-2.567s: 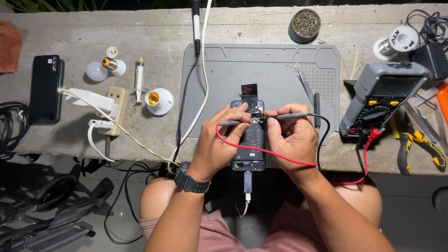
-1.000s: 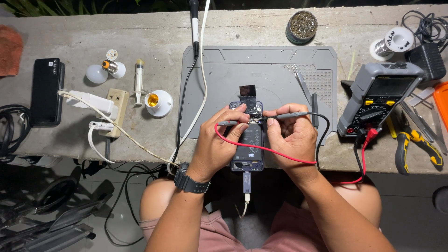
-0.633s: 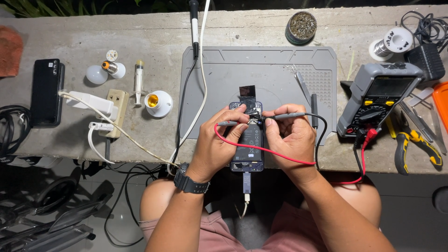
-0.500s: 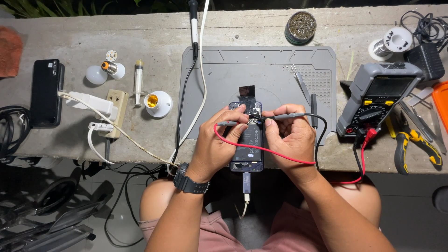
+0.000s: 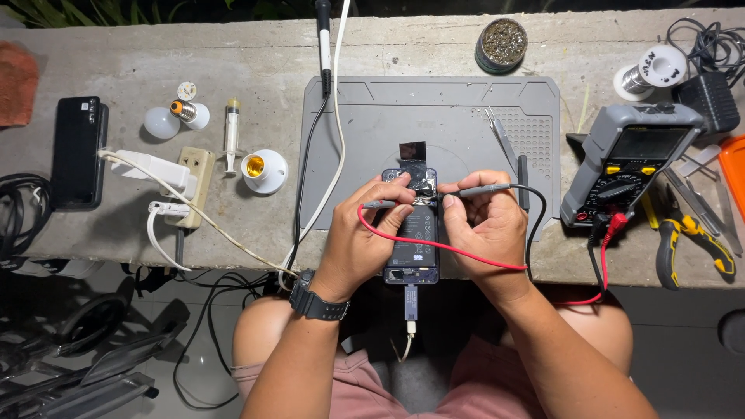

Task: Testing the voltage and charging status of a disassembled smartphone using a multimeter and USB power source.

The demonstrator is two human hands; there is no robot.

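An opened phone [image 5: 414, 240] lies back-up at the front edge of a grey work mat [image 5: 434, 124], with a cable plugged into its bottom end. My left hand [image 5: 363, 237] pinches the red-wired test probe [image 5: 380, 205], tip at the phone's upper part. My right hand [image 5: 483, 225] pinches the black-wired probe [image 5: 481, 188], tip meeting the same spot. Both wires run to a grey multimeter [image 5: 625, 163] at the right.
Tweezers [image 5: 503, 138] lie on the mat. Pliers [image 5: 687, 240], a solder spool [image 5: 652, 70] and a round tin [image 5: 501, 43] sit right and back. At the left are a black phone [image 5: 76, 151], a power strip [image 5: 190, 182], a bulb [image 5: 174, 118], a syringe [image 5: 231, 133] and a lamp socket [image 5: 262, 169].
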